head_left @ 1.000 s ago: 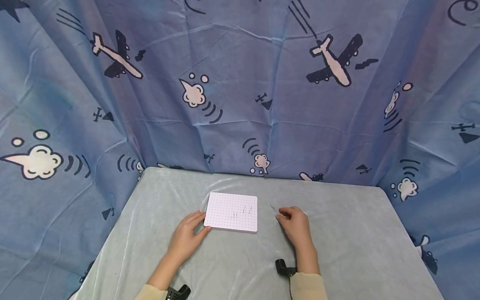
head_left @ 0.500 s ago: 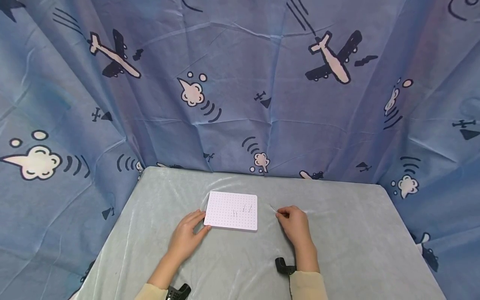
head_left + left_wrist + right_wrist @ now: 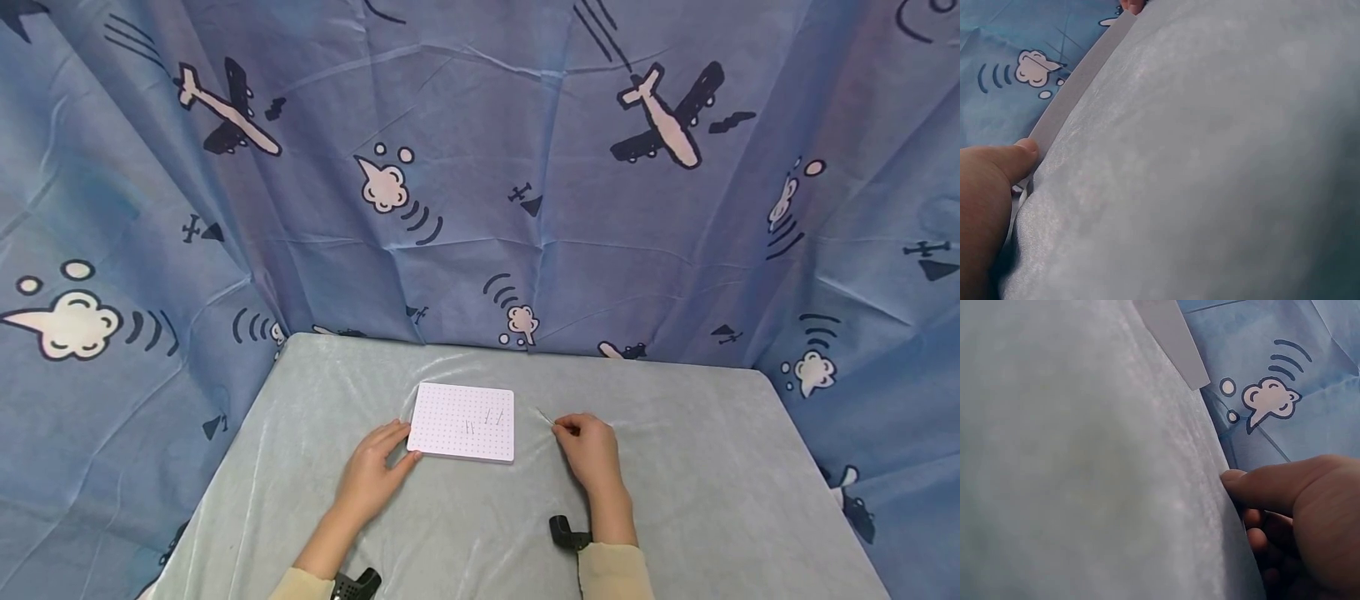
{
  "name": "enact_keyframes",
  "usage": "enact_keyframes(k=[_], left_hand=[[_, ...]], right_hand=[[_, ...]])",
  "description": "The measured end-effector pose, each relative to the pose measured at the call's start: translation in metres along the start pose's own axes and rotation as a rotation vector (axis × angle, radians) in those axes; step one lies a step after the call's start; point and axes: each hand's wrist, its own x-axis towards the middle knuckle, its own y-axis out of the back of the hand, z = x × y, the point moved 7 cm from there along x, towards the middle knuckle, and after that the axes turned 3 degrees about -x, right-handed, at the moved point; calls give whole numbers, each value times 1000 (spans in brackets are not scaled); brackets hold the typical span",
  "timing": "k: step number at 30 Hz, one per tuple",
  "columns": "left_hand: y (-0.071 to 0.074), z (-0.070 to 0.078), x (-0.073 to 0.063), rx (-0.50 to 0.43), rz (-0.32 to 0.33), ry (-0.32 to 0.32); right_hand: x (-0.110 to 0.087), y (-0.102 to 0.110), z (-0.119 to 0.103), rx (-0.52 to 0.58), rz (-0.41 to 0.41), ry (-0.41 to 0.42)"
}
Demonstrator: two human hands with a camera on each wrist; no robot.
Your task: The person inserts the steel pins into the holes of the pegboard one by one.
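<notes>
A white board (image 3: 450, 408) dotted with rows of small holes lies flat on the table. Several thin dark metal pins (image 3: 469, 427) stand in its right half. My left hand (image 3: 375, 472) rests at the board's near left corner, its fingers fairly straight along the left side. In the left wrist view, the thumb (image 3: 1022, 153) presses against the board's front side (image 3: 1075, 87). To the right of the board, my right hand (image 3: 591, 450) pinches a thin metal pin (image 3: 545, 416) between thumb and fingertips, its tip pointing toward the board. The right wrist view hides this pin behind the thumb.
A pale grey-green velvety cloth (image 3: 712, 467) covers the table. Blue curtains (image 3: 450, 208) printed with planes and clouds hang behind and along both sides. A black wrist camera mount (image 3: 567, 535) sits at the right wrist, another mount (image 3: 358, 586) at the left.
The thin metal in my right fingertips, earlier looking like a small spread bunch, now looks like a single line. Both hands and the board stay almost in place.
</notes>
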Motion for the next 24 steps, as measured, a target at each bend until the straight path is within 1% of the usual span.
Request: enact_keyframes(k=[6,12,15,19,24], left_hand=[[0,-1,-1,-1,-12,14],[0,0,-1,3,0,-2],[0,-1,0,-4,-6,1],[0,-1,0,-12,-11,5],[1,0,-1,-3,9,-22]], right_hand=[[-1,1,0,29,-11,-14],[0,2,1,39,-20,-34],[1,2,0,38,-20,-31],[1,3,-2,38,-11,-20],[0,4,-3,79,21,-24]])
